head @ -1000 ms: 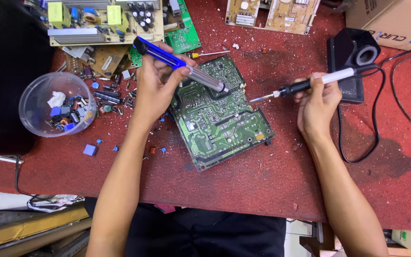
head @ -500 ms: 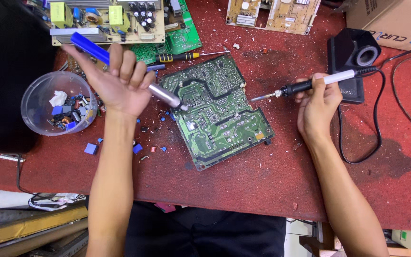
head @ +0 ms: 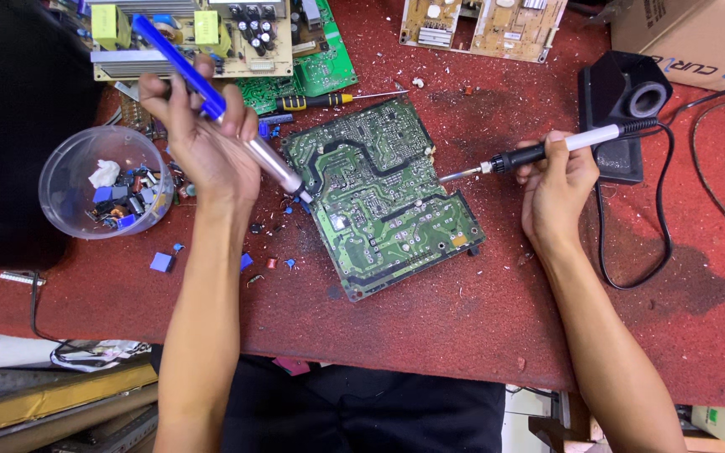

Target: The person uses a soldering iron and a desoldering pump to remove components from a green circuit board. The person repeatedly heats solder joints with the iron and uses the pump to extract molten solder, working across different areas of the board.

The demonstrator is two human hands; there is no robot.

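Note:
A green circuit board (head: 379, 197) lies solder side up on the red table (head: 430, 327). My left hand (head: 207, 138) grips a blue and silver desoldering pump (head: 211, 105), its tip resting at the board's left edge. My right hand (head: 555, 189) holds a soldering iron (head: 547, 151) with a black grip and white handle. The iron's tip hovers just off the board's right side, near its upper edge.
A clear plastic bowl (head: 106, 184) of small removed parts sits at the left, with loose components scattered beside it. More circuit boards (head: 237, 42) lie at the back, with a yellow-handled screwdriver (head: 320, 101). A black iron stand (head: 623, 105) and cable sit at the right; a cardboard box (head: 698, 33) is behind.
My left hand has swung the pump from over the board's middle out to the left, and its tip now sits at the board's left edge. My right hand has stayed in place.

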